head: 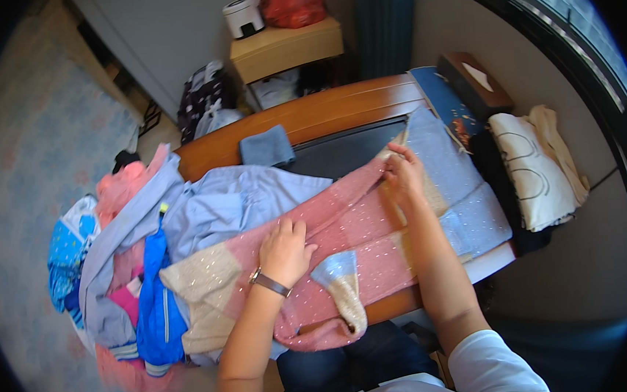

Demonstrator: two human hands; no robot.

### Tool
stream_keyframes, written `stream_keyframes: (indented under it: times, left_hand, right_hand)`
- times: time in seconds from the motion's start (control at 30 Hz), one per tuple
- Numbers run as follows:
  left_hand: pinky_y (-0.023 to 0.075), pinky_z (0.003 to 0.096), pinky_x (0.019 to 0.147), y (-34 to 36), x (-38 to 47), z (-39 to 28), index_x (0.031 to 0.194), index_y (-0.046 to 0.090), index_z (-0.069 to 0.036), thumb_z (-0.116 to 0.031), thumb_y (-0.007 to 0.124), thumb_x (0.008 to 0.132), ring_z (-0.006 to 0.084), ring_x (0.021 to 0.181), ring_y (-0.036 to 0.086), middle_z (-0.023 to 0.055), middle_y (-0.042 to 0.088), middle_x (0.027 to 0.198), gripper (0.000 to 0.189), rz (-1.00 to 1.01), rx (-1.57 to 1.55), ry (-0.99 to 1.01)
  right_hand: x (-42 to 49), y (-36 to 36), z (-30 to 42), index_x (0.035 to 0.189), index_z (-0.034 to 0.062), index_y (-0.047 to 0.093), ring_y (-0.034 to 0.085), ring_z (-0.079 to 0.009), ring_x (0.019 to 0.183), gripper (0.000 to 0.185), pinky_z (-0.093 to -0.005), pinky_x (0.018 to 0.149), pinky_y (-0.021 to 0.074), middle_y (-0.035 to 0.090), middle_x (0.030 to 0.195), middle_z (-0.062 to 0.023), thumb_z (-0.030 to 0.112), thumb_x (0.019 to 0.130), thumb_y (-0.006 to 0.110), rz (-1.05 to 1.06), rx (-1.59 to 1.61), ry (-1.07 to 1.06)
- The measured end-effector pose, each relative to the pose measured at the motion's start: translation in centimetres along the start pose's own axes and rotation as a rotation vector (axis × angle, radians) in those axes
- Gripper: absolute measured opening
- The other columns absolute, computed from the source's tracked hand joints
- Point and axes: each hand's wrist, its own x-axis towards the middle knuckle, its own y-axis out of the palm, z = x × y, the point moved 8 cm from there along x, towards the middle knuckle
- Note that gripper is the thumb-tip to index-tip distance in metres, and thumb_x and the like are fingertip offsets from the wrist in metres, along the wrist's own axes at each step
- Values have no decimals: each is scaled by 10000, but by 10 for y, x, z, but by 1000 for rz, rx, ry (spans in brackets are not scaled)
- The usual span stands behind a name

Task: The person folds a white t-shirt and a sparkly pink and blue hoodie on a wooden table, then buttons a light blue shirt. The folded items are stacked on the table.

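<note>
A long knitted garment (pixel 365 219) in pink, beige and light blue, flecked with shiny dots, lies across the wooden desk in front of me. My left hand (pixel 285 253), with a wristwatch, rests flat on its pink part with the fingers slightly spread. My right hand (pixel 403 172) pinches a pink sleeve near its far end, over the garment's upper edge. Another sleeve (pixel 349 298) is folded back near my lap, its beige and blue end lying on the pink part. A light blue shirt (pixel 220 203) lies partly beneath the garment.
Piled clothes, including a bright blue jacket (pixel 158 296), lie at the left. A folded blue cloth (pixel 267 146) sits at the desk's far side (pixel 339 103). At right are a tissue box (pixel 476 83) and folded white fabric (pixel 532 173). Behind stands a small table (pixel 285 49).
</note>
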Motion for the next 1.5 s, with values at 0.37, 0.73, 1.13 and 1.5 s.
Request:
stream_keyframes:
  times: [0.37, 0.73, 1.13, 1.5]
  left_hand:
    - [443, 399, 649, 0, -10, 26, 889, 537, 8, 27, 526, 677, 358, 748, 543, 171, 525, 801, 213, 131, -525, 125]
    - [449, 426, 680, 14, -16, 25, 868, 506, 0, 75, 538, 641, 391, 798, 560, 193, 556, 828, 242, 310, -500, 72]
    - [431, 412, 681, 13, -21, 35, 860, 482, -6, 102, 533, 615, 375, 793, 535, 184, 523, 819, 272, 333, -475, 55]
    - [423, 436, 694, 14, -24, 40, 839, 453, -5, 108, 522, 615, 415, 830, 533, 205, 526, 810, 260, 330, -415, 12]
  right_hand:
    - [-8, -35, 56, 1014, 73, 661, 440, -87, 529, 283, -225, 398, 305, 538, 755, 12, -1, 771, 535, -236, 13, -199]
    - [-52, -62, 119, 1245, 36, 463, 474, -73, 708, 526, -201, 614, 393, 508, 850, -7, -35, 746, 613, -489, -122, -842]
    - [-75, -96, 165, 997, 32, 641, 558, -294, 923, 276, -391, 846, 444, 584, 978, -137, 46, 731, 564, -956, -972, -830]
    - [-46, -87, 149, 1118, 123, 637, 522, -318, 1073, 327, -487, 909, 396, 599, 1093, -109, 179, 796, 642, -740, -1476, -646]
